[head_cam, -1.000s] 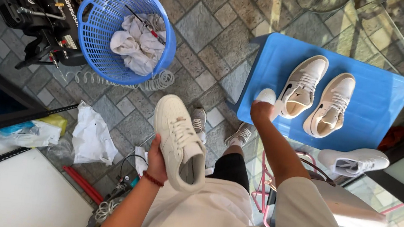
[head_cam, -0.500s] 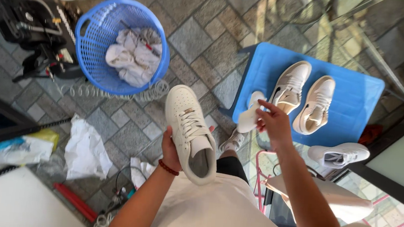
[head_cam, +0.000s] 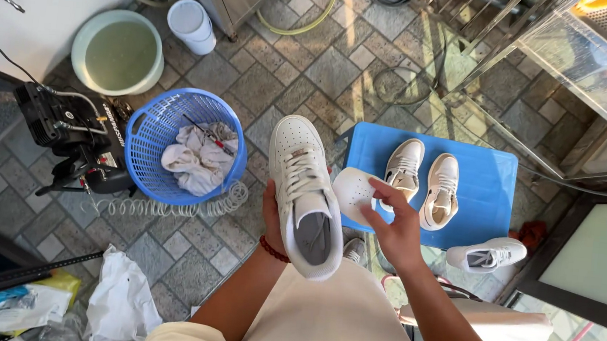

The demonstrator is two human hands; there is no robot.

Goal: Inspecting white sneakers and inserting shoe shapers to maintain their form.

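A view straight down onto a stone-tiled floor (head_cam: 313, 68) patterned in grey and tan squares. At right on the floor lies a bright blue rectangular mat (head_cam: 491, 188) carrying a pair of cream sneakers (head_cam: 425, 182), side by side, toes pointing away. A single white sneaker (head_cam: 488, 255) lies on its side just off the mat's lower right corner. At left stands a round blue plastic basket (head_cam: 145, 133) holding crumpled white cloths (head_cam: 197, 156). Beside the basket, further left, is a black machine (head_cam: 69, 137), with a coiled white hose (head_cam: 166, 205) running along the floor below the basket. Above that sits a pale green basin (head_cam: 117, 52) of murky water, with a small white bucket (head_cam: 190, 26) beside it. A crumpled white plastic bag (head_cam: 120, 305) lies at lower left.

In the centre, the person's left hand (head_cam: 272, 223), a red bead bracelet (head_cam: 273, 249) at the wrist, grips a white low-top sneaker (head_cam: 305, 193) from beneath, toe pointing away, its opening facing up. Just to the right, the right hand (head_cam: 395, 220) pinches a small white rounded pad (head_cam: 355, 190), possibly an insole or sponge, close beside the held shoe, above the mat's left edge.
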